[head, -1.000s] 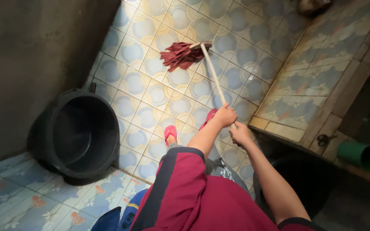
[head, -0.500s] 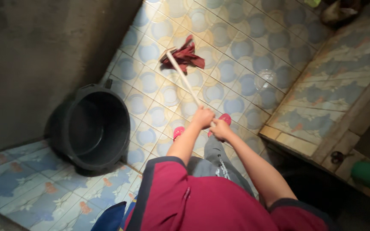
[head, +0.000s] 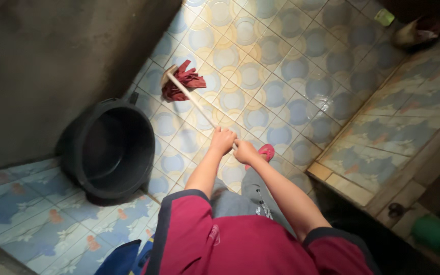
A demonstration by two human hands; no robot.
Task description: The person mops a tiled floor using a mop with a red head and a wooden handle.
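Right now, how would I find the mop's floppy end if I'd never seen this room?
Start at the big black bucket standing against the dark wall. Just past its rim, on the patterned floor tiles, lies the mop head, at the far end of the pale stick that the left hand and right hand grip. It's the only dark red, stringy bundle on the floor.

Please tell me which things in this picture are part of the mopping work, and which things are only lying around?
Part of the work:
- mop with red cloth head, on the tiled floor
- left hand and right hand, both gripping the mop handle

Only lying around:
- black bucket beside the wall
- green cup at the lower right
- small green thing at the top right
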